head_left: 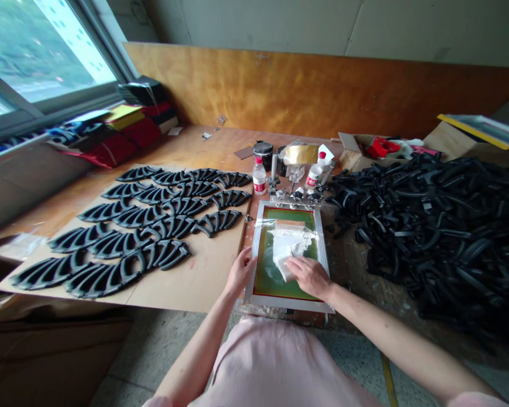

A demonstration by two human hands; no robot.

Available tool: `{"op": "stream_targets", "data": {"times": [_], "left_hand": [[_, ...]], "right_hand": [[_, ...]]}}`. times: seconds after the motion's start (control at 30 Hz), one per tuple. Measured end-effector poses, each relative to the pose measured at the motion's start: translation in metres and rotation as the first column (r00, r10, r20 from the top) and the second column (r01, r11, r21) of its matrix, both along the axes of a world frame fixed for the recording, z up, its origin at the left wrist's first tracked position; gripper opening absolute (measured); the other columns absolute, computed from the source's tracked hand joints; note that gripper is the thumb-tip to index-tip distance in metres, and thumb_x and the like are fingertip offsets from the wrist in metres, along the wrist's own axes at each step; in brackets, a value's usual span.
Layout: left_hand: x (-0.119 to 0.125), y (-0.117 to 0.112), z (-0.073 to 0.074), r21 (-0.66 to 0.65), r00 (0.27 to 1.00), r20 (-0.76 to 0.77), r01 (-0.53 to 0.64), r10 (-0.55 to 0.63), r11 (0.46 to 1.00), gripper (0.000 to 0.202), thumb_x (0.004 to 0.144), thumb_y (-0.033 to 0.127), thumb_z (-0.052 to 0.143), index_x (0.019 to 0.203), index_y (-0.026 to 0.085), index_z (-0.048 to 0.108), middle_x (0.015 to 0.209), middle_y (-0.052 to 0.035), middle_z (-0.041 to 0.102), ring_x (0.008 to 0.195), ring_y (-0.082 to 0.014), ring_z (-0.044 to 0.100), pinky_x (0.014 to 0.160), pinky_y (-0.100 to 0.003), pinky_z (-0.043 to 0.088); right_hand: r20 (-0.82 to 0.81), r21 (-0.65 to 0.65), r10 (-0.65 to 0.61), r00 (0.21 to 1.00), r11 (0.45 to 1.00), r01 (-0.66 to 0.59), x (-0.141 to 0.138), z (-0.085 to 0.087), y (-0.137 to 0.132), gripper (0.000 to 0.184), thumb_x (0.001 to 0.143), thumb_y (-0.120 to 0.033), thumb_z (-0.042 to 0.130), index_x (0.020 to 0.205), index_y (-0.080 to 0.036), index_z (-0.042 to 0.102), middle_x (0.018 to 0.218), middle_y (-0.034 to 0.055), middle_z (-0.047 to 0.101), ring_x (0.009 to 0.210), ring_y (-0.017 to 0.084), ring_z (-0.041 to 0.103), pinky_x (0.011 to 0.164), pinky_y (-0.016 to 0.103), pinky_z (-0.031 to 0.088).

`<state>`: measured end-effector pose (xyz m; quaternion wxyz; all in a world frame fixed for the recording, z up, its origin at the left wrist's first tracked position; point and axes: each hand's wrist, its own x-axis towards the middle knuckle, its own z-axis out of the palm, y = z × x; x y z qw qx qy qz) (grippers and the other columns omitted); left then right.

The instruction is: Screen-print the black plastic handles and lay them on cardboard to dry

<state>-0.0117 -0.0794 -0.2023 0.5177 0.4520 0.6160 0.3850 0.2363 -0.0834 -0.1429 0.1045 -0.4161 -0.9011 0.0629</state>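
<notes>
A screen printing frame [326, 254] with a metal rim and green mesh lies in front of me. My left hand [240, 272] is closed at the frame's left edge, its fingers partly hidden. Over the mesh, my right hand [310, 276] pinches a crumpled white cloth [285, 265], which touches the screen. White ink [303, 234] is smeared around the cloth's upper end. A squeegee with a wooden handle [290, 225] lies across the upper part of the mesh. Metal hinge clamps [297, 195] stand at the frame's far end.
Rows of curved black plastic parts [110, 271] cover a cardboard sheet [169, 291] on the left. A large heap of black parts [432, 226] fills the right. Behind the frame stand two red-capped bottles [259, 176], a black tub [263, 155] and a tape roll [300, 154].
</notes>
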Motion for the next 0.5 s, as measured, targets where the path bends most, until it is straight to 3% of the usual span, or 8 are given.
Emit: {"op": "stream_targets", "data": {"times": [0.1, 0.2, 0.33, 0.43, 0.5], "left_hand": [[0.0, 0.0, 0.002, 0.009, 1.0, 0.001, -0.008, 0.008, 1.0, 0.063, 0.08, 0.053, 0.061, 0.131, 0.017, 0.055, 0.082, -0.0037, 0.068, 0.073, -0.0173, 0.063, 0.061, -0.025, 0.047], [-0.001, -0.001, 0.015, 0.003, 0.998, 0.059, 0.02, -0.02, 1.0, 0.066, 0.078, 0.053, 0.063, 0.133, 0.017, 0.053, 0.081, -0.0029, 0.069, 0.07, -0.0171, 0.063, 0.06, -0.025, 0.047], [-0.004, 0.001, 0.056, -0.047, 0.981, 0.193, 0.036, -0.026, 0.998, 0.08, 0.074, 0.052, 0.068, 0.143, 0.02, 0.041, 0.08, -0.0013, 0.069, 0.067, -0.0168, 0.064, 0.057, -0.024, 0.047], [-0.005, 0.009, 0.094, -0.011, 0.98, 0.2, 0.005, -0.003, 1.0, 0.065, 0.076, 0.057, 0.064, 0.127, 0.017, 0.057, 0.083, -0.0028, 0.068, 0.068, -0.016, 0.062, 0.057, -0.024, 0.047], [-0.002, 0.021, 0.119, 0.094, 0.983, 0.184, -0.043, 0.025, 0.995, 0.055, 0.08, 0.062, 0.057, 0.107, 0.016, 0.066, 0.088, -0.0042, 0.068, 0.072, -0.0158, 0.062, 0.06, -0.023, 0.048]], "right_hand": [[-0.032, -0.071, -0.008, 0.999, 0.997, 0.006, 0.003, 0.008, 0.003, 0.019, 0.087, -0.016, 0.055, 0.1, -0.021, 0.069, 0.095, 0.0051, 0.07, 0.087, 0.019, 0.063, 0.077, 0.029, 0.047], [-0.111, -0.084, -0.162, 0.981, 0.985, 0.153, -0.005, 0.032, 0.037, 0.027, 0.087, -0.028, 0.063, 0.114, -0.026, 0.065, 0.102, 0.0027, 0.071, 0.088, 0.018, 0.065, 0.077, 0.028, 0.048], [-0.152, -0.059, -0.364, 0.919, 0.931, 0.359, 0.003, 0.066, 0.088, 0.058, 0.084, -0.034, 0.066, 0.14, -0.033, 0.048, 0.104, 0.0023, 0.072, 0.085, 0.019, 0.066, 0.074, 0.029, 0.049], [-0.318, -0.077, -0.516, 0.795, 0.85, 0.521, 0.043, 0.074, 0.104, 0.05, 0.089, -0.038, 0.058, 0.137, -0.025, 0.052, 0.091, 0.0023, 0.073, 0.077, 0.018, 0.066, 0.074, 0.028, 0.05], [-0.409, -0.101, -0.602, 0.686, 0.777, 0.621, 0.073, 0.064, 0.101, 0.039, 0.093, -0.036, 0.05, 0.122, -0.015, 0.063, 0.083, 0.0037, 0.073, 0.072, 0.016, 0.065, 0.07, 0.026, 0.051]]}}
